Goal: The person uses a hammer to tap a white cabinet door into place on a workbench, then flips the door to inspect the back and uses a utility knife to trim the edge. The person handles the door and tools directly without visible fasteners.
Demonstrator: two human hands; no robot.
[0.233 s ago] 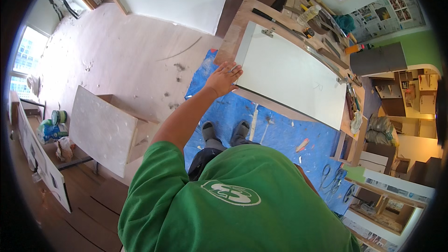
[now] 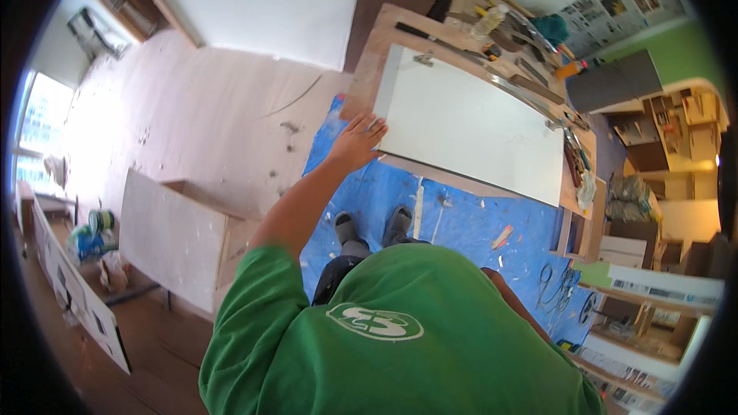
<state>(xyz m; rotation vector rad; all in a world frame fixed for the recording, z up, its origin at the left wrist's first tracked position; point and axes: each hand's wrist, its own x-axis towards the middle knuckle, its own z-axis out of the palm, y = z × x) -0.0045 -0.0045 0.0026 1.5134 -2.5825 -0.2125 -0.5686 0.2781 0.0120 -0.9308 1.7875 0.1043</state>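
Note:
My left hand (image 2: pixel 360 141) rests on the near left corner of a white cabinet door panel (image 2: pixel 469 123), fingers stretched out and lying flat over its edge. The panel lies on a wooden workbench (image 2: pixel 374 38). A metal hinge (image 2: pixel 423 59) sits near its far left corner, and a second hinge (image 2: pixel 553 124) near the far right corner. My right hand is out of sight; only a piece of the right arm (image 2: pixel 516 301) shows beside my green shirt.
Along the bench's far side lie a clear bottle (image 2: pixel 489 21), a tape measure (image 2: pixel 492 51) and several hand tools. Blue sheeting (image 2: pixel 453 207) covers the floor under my feet. A pale wooden box (image 2: pixel 173 238) stands to the left. Coiled cable (image 2: pixel 560 286) lies at the lower right.
The whole view has shifted a little, so the bench sits slightly further left. My left hand stays at the same corner of the panel.

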